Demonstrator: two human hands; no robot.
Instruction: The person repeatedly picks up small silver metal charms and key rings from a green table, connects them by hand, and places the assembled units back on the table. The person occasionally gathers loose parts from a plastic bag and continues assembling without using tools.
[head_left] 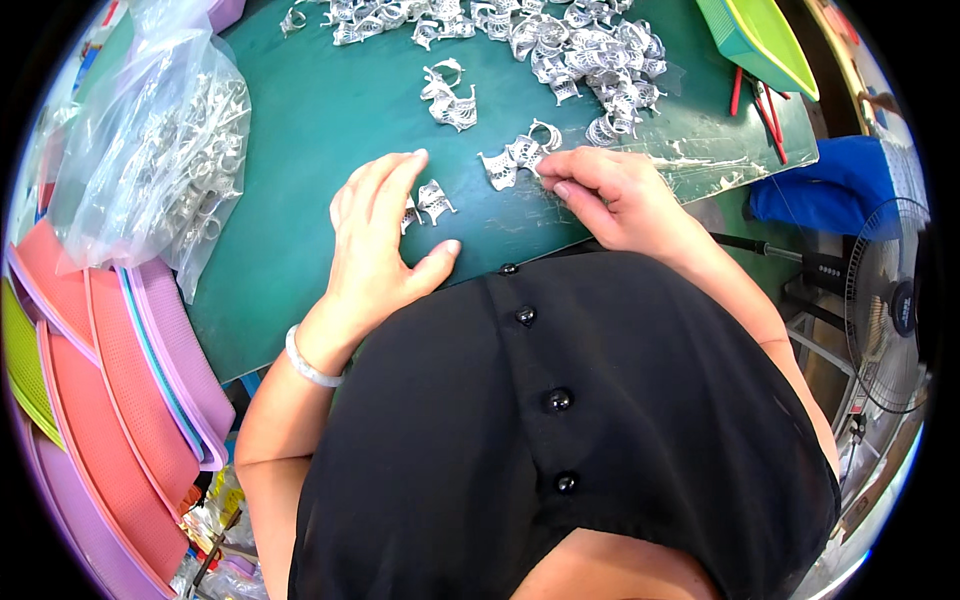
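Silver openwork metal rings lie on a green table [290, 200]. My left hand [370, 225] rests palm down on it, thumb apart from the fingers. One ring [435, 201] lies between that thumb and the fingers, and another is partly hidden by the fingers. My right hand [615, 195] has its fingers curled and its thumb close to the index finger. Its fingertips are at the edge of a small cluster of rings [522, 155]; whether they pinch anything is hidden. Farther off lies a small group of rings [450, 100].
A large pile of rings [560, 45] spreads along the far side. At the left hangs a clear plastic bag [150, 140] of rings, above stacked pink and purple baskets [125, 380]. A green-yellow basket [765, 45] and red-handled tools [770, 120] are far right. A fan [890, 300] stands right.
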